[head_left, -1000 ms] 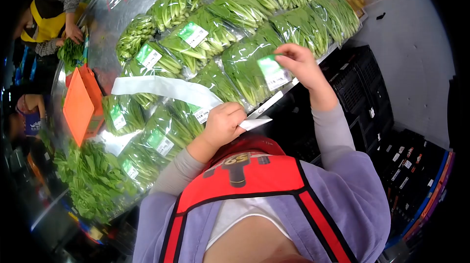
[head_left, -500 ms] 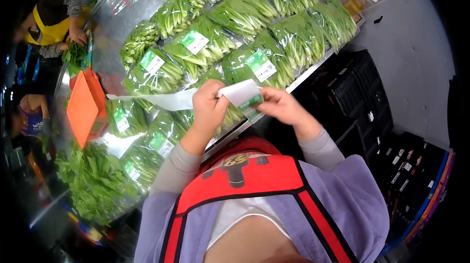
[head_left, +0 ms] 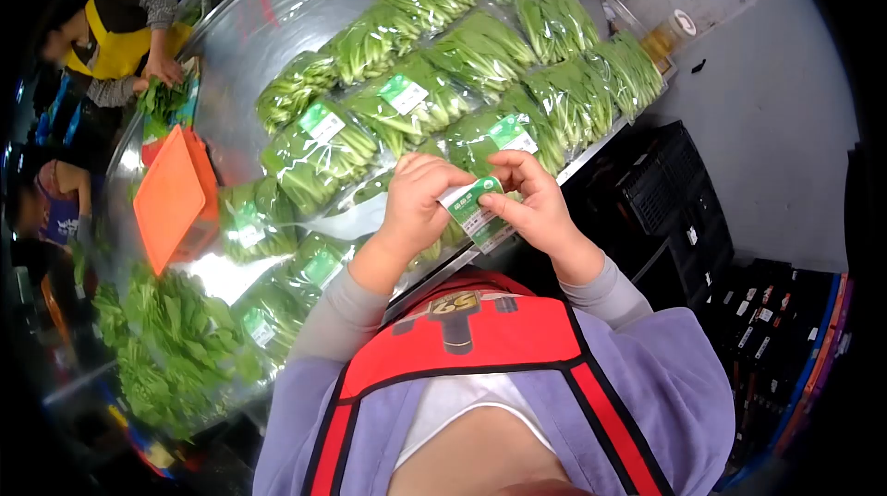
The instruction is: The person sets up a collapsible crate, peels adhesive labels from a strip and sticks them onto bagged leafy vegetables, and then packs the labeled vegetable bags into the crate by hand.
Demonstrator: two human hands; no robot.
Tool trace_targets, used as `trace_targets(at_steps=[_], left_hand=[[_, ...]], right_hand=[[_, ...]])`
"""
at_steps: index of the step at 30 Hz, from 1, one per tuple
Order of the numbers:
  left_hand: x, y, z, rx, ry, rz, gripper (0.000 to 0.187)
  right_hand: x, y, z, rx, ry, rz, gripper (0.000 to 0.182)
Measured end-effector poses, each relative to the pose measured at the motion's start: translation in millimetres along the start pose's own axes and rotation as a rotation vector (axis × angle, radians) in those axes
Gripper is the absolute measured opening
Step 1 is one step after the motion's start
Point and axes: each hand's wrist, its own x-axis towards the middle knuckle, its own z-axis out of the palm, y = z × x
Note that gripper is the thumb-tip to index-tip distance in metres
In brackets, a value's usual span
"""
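Left hand point(head_left: 416, 200) grips the pale strip point(head_left: 356, 219), right hand point(head_left: 538, 211) pinches the green label point(head_left: 471, 204) between them, over the near edge of the table point(head_left: 236, 62); peeling, apparently, and the next move calls for lifting it clear, bagged greens point(head_left: 571, 101) lying just beyond.

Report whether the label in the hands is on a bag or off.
Off: the green-and-white label is held between the left hand and right hand, not stuck flat on any bag.
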Motion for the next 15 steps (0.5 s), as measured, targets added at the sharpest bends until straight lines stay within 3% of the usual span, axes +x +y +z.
trace_targets(at_steps=[5, 7, 11, 15], left_hand=[[-26, -1, -27, 0.06, 0.039, 0.131, 0.023], [-32, -1, -31, 0.006, 0.139, 0.138, 0.02], [-34, 9, -43, -0.13, 0.172, 0.02, 0.017], [-27, 13, -51, -0.123, 0.202, -0.007, 0.016]], right_hand=[[7, -8, 25, -0.068, -0.223, -0.013, 0.024], [6, -10, 34, 0.104, -0.239, 0.233, 0.023], [18, -11, 50, -0.085, -0.236, -0.153, 0.019], [31, -15, 57, -0.071, -0.22, -0.22, 0.018]])
